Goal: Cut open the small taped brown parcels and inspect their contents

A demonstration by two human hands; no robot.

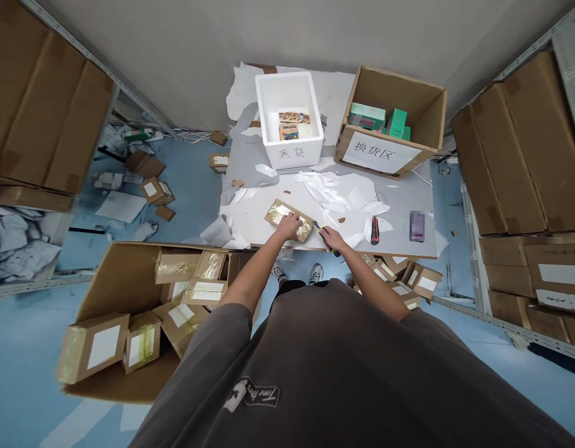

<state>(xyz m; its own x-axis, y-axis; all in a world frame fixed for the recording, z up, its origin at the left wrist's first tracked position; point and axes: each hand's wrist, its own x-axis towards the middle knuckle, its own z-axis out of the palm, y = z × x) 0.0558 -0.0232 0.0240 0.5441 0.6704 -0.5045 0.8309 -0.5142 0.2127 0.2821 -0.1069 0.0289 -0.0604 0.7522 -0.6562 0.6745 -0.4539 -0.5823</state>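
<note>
On the table near its front edge lies a small cardboard box [279, 212], wrapped in clear yellowish tape with a white label. My left hand [290, 225] grips it from above, fingers closed over its top and near side. My right hand [333, 239] is wrapped round a yellow-and-black utility knife [321, 229]. The knife's tip is at the box's right end; whether the blade has gone into the tape is too small to tell. A red-and-black tool [374, 230], its kind unclear, lies to the right of my right hand.
Torn white paper [329, 191] litters the table [409, 199]. Behind stand a white foam box [294, 155] holding small packages and a labelled carton [430, 149] with green boxes. A blurred, phone-like object [417, 226] lies right. A large carton [129, 267] of parcels stands front left; shelves flank both sides.
</note>
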